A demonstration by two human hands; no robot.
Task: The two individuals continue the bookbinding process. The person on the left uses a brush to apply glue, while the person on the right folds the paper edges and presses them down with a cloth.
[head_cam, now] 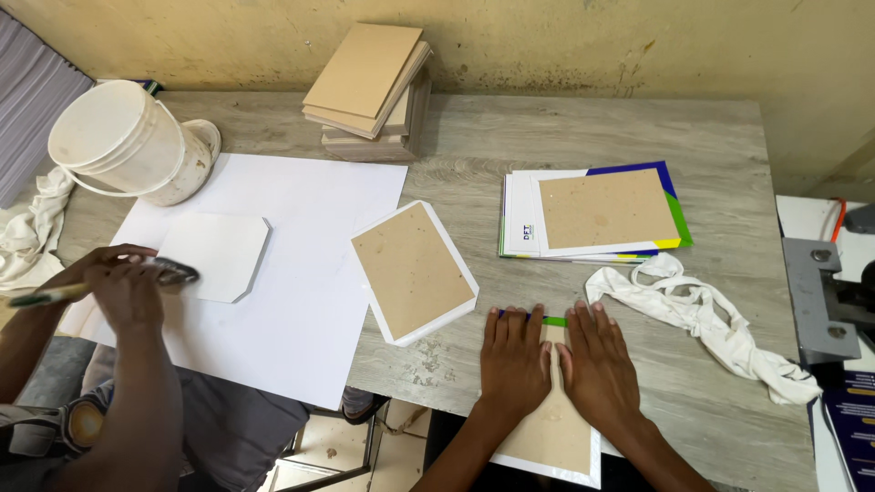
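Lower centre of frame: a brown board [551, 428] on a white sheet lies at the near table edge, directly under both of the person's hands. Left hand [515, 360] and right hand [597, 364] rest flat on it, side by side, palms down, fingers straight and pointing toward the top of the frame. Neither hand grips anything; both are spread open and pressing. Fingertips reach the far edge of the board, where a green and blue strip [547, 319] shows between and beyond them. Forearms come up from the bottom edge, angled slightly inward.

Board is tan, speckled, with a white border visible at its lower edge.

Just right of the hands: a crumpled white cloth [720, 333]. Centre: another brown board on white paper [415, 271]. At lower left, a co-worker's hand [128, 287] holds a brush [55, 293] over a large white sheet [301, 273].
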